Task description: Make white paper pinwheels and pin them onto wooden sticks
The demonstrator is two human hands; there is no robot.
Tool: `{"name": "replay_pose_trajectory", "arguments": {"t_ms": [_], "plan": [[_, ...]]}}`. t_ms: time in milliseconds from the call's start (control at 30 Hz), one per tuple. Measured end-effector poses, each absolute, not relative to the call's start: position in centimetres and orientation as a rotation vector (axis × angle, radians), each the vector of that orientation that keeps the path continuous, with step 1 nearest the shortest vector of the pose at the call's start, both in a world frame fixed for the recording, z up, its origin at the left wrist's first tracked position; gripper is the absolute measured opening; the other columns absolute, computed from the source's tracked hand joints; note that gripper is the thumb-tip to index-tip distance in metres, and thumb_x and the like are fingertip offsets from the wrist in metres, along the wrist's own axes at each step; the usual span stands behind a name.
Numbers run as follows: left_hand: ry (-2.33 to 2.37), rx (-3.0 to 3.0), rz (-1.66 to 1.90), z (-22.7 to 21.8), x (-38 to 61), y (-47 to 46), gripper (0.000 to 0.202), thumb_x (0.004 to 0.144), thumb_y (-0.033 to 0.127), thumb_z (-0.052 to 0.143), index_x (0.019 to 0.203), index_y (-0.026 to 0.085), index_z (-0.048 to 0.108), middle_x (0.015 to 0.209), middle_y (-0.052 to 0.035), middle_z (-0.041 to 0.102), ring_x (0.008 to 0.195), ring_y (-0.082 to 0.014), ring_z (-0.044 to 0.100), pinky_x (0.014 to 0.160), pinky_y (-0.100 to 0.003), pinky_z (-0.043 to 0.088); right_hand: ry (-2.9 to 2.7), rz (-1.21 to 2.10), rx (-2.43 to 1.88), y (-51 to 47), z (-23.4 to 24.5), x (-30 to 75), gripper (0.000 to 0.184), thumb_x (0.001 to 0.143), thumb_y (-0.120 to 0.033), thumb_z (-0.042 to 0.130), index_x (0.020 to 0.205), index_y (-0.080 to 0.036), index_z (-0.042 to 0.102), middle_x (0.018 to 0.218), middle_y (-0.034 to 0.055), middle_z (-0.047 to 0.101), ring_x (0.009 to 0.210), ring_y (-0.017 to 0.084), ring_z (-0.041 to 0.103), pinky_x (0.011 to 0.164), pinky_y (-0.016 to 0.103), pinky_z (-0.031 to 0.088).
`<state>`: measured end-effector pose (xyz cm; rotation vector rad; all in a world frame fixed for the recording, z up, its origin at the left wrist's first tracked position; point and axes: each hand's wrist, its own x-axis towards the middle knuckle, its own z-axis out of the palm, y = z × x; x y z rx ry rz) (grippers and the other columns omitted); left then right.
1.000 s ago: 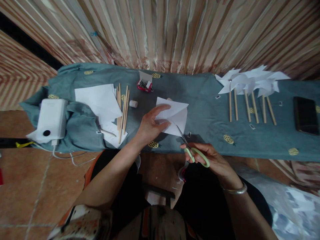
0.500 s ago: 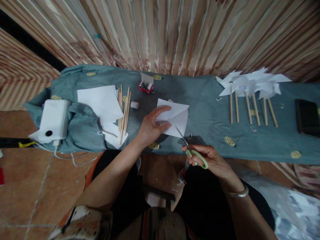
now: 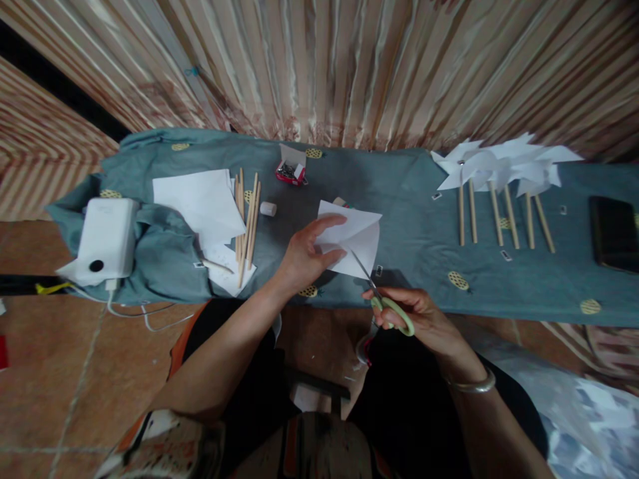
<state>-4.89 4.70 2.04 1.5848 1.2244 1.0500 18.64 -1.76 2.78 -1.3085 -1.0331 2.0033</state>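
Note:
My left hand (image 3: 305,255) grips a creased white sheet of paper (image 3: 362,233) by its left side, thumb and forefinger reaching across it. In my right hand (image 3: 412,311) is a pair of scissors (image 3: 392,314) with light green handles, fingers through the loops. The scissor blades point up and left and lie at the paper's lower edge, their tip near its middle. Just behind the paper a small object (image 3: 339,201) is partly hidden.
Left of my hands lie several wooden sticks (image 3: 253,223), a white sheet stack (image 3: 200,199), a small white cylinder (image 3: 268,209) and a white device (image 3: 107,238). A red box of metal pins (image 3: 291,173) stands behind. Paper pinwheels (image 3: 499,166) and a dark phone (image 3: 614,233) lie right.
My left hand has shifted the paper slightly right and toward me, so the scissor blades reach a little further over it. My right hand has hardly moved.

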Motion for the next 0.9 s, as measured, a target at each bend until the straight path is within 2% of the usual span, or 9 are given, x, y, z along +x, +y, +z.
{"name": "replay_pose_trajectory", "arguments": {"t_ms": [233,433,733,900], "plan": [[1.165,1.511,1.02,2.24,-4.47,4.4,0.047,0.072,0.016,0.071,0.119,0.02,0.066,0.13,-0.0071,0.066,0.12,-0.0246,0.06,0.104,-0.037,0.046,-1.006,2.022,-1.342,-1.71,2.92,18.58,0.048,0.06,-0.044,0.089,0.098,-0.017,0.079,0.066,0.001,0.065,0.056,0.008,0.056,0.051,0.02,0.048],[1.153,1.454,1.018,2.32,-4.43,4.38,0.048,0.07,0.018,0.073,0.118,0.02,0.066,0.13,-0.0073,0.065,0.121,-0.0254,0.059,0.106,-0.038,0.043,-1.041,2.026,-1.34,-1.71,2.55,18.81,0.044,0.063,-0.039,0.088,0.1,-0.018,0.078,0.068,0.0007,0.065,0.057,0.008,0.056,0.051,0.019,0.047],[1.125,1.454,1.018,2.24,-4.25,4.33,0.048,0.07,0.02,0.074,0.117,0.019,0.067,0.129,-0.0079,0.066,0.12,-0.0253,0.059,0.106,-0.036,0.042,-1.026,2.015,-1.341,-1.89,2.87,18.66,0.046,0.061,-0.042,0.089,0.099,-0.018,0.078,0.067,0.0002,0.065,0.056,0.007,0.056,0.051,0.019,0.046],[1.116,1.436,1.015,2.4,-4.14,4.22,0.047,0.07,0.02,0.072,0.117,0.019,0.067,0.128,-0.0075,0.066,0.118,-0.0251,0.06,0.101,-0.036,0.045,-1.009,2.035,-1.36,-1.83,2.78,18.75,0.046,0.062,-0.041,0.089,0.1,-0.018,0.078,0.069,0.0003,0.066,0.057,0.007,0.056,0.051,0.019,0.046]]}}
